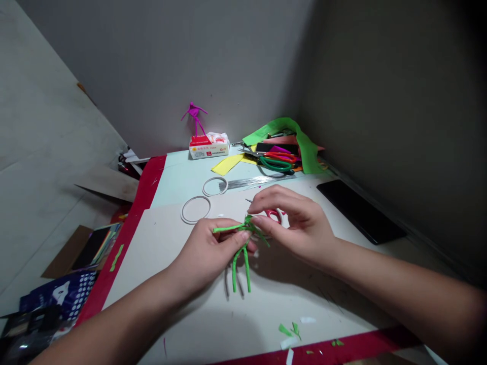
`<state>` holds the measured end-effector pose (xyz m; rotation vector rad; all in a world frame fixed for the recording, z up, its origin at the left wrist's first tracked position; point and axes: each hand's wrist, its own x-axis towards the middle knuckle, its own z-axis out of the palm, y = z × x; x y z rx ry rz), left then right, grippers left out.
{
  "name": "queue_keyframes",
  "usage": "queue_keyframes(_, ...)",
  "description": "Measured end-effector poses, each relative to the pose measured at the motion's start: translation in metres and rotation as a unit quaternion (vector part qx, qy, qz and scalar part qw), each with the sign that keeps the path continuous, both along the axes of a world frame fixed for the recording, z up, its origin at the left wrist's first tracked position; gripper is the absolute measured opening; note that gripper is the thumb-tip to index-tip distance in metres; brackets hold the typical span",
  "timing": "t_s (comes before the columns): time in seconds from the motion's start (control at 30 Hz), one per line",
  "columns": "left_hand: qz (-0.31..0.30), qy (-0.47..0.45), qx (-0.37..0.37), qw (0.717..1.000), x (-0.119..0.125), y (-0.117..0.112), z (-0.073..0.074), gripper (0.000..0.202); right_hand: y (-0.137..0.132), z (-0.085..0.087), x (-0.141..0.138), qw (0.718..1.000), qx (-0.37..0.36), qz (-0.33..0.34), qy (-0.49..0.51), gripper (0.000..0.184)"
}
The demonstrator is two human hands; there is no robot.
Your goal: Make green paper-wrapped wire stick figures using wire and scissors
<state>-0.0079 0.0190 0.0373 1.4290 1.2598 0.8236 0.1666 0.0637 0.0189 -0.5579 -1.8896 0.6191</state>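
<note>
My left hand (213, 248) pinches the middle of a small green wrapped stick figure (246, 268) between thumb and fingers. Two green legs hang down below the grip, and one arm points left across my fingers. The other arm slants down to the right. At the figure's top, the thumb and forefinger of my right hand (297, 223) close on a bit of green material by the head. Behind the right hand lie small red-handled scissors (273, 216), partly hidden by it.
A purple figure (195, 114) stands on a small box (209, 147) by the wall. Scissors (277, 163) lie on coloured paper strips beside thin wires (258, 181). Two white rings (196, 209) and a black phone (359, 210) flank my hands. Green scraps (291, 330) lie near the front edge.
</note>
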Motion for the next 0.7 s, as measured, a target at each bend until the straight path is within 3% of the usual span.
queue_keyframes(0.3, 0.028, 0.021, 0.006, 0.999, 0.001, -0.001, -0.004, 0.017, 0.003, -0.008, -0.001, 0.999, -0.027, -0.002, -0.039, 0.011)
queue_keyframes(0.5, 0.04, 0.014, 0.005, 0.999, 0.004, -0.005, -0.011, 0.019, 0.003, -0.009, -0.004, 0.999, -0.002, 0.0, -0.049, 0.006)
queue_keyframes(0.7, 0.039, -0.001, -0.034, 0.999, 0.006, -0.005, -0.014, 0.018, -0.002, -0.011, -0.008, 0.995, -0.094, 0.001, -0.041, 0.008)
